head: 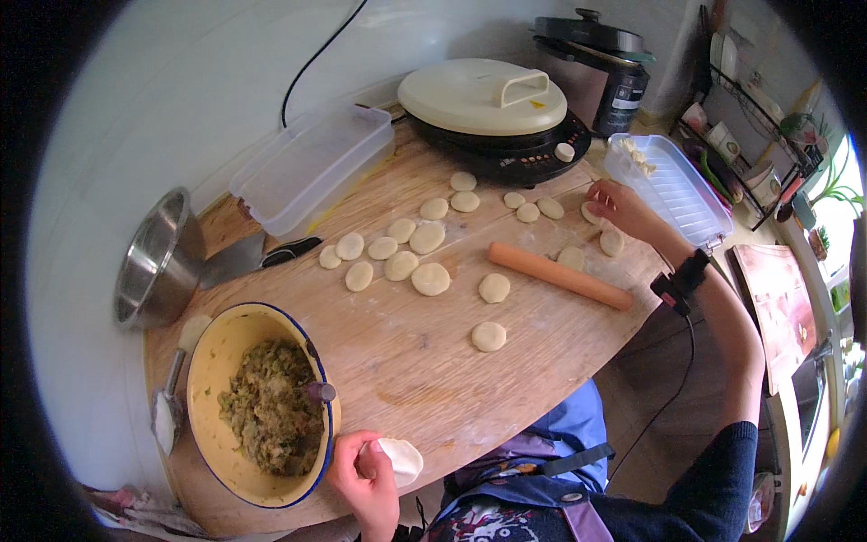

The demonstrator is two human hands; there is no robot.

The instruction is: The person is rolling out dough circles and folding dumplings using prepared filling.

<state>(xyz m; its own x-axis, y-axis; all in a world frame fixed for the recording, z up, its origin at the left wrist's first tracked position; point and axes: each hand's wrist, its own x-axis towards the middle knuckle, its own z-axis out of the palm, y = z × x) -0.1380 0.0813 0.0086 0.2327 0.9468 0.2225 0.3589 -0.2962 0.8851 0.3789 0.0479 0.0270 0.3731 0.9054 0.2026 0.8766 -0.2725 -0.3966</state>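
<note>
A thin round dough wrapper (401, 462) is pinched in my left hand (366, 477) at the table's front edge. Just left of that hand is a yellow enamel bowl (203, 406) with a blue rim, holding chopped filling (271, 400). My right hand (620, 206) reaches across to the far right. Its bent fingers are over a flattened dough disc (590, 214); whether they grip it is unclear. Another disc (611, 242) lies just below that hand. A wooden rolling pin (559, 276) rests nearby, partly covering one more disc (571, 257).
Several dough discs (431, 279) are spread over the wooden board (420, 379). Behind them stands a lidded electric pan (484, 98). A plastic tray (684, 183) with a few dough pieces (638, 157) is at right. Left are a cleaver (237, 261), a steel bowl (159, 264) and a clear container (318, 169).
</note>
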